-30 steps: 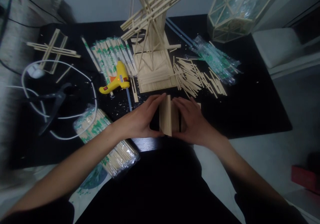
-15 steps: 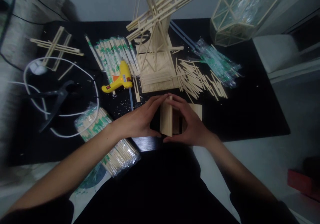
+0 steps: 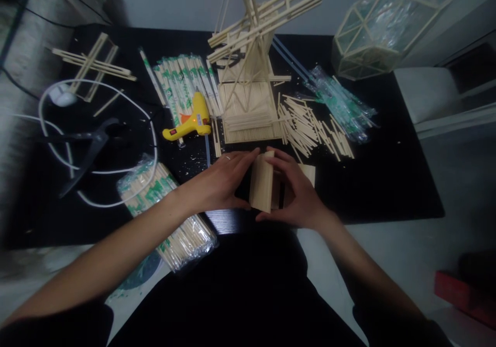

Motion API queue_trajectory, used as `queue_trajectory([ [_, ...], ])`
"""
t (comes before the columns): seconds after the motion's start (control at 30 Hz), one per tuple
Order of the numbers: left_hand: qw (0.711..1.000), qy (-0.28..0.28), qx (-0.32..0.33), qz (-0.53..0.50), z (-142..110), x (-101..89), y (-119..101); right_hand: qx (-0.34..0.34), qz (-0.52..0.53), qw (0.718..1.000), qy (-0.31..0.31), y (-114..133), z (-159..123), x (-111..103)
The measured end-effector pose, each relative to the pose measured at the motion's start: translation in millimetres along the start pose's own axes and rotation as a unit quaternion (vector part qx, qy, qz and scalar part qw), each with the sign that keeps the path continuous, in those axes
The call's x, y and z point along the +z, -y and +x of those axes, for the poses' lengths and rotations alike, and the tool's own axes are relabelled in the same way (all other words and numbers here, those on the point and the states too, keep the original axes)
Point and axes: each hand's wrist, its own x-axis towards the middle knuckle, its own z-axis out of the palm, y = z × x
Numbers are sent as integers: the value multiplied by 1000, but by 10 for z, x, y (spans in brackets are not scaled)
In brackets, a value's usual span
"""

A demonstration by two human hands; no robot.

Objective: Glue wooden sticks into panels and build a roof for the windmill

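Note:
Between my hands stands a small panel of pale wooden sticks, tilted, at the front of the black table. My left hand is curved along its left side, fingertips at the far edge and thumb near the lower left corner. On the other side my right hand grips it, fingers at the far top edge and thumb by the near bottom corner. Another flat stick panel lies partly hidden behind my right hand. Beyond them, a yellow glue gun rests on wrapped chopsticks.
A stick-built windmill stands at the back centre. Loose cut sticks lie right of it, near green-printed wrappers. Packed chopsticks sit under my left forearm. A white cable, dark pliers-like tool and stick cross frame lie left.
The panel in my hands has leaned over, so more of its broad face shows. Both hands stay around it. The whole view has shifted slightly.

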Motion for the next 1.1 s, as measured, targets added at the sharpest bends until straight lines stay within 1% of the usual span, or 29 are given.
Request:
queue_trajectory([
  [0.47,999,4,-8,-32,-36,29,28,3,4,1000,-17,1,-17,45],
  [0.77,998,2,8,-55,-5,2,1,10,5,1000,-10,-2,-17,45],
  [0.97,997,5,10,-74,-7,-24,2,6,-24,1000,-1,-2,-14,52],
  [1.1,998,1,4,-62,-19,-11,11,3,-55,998,3,-1,-11,64],
])
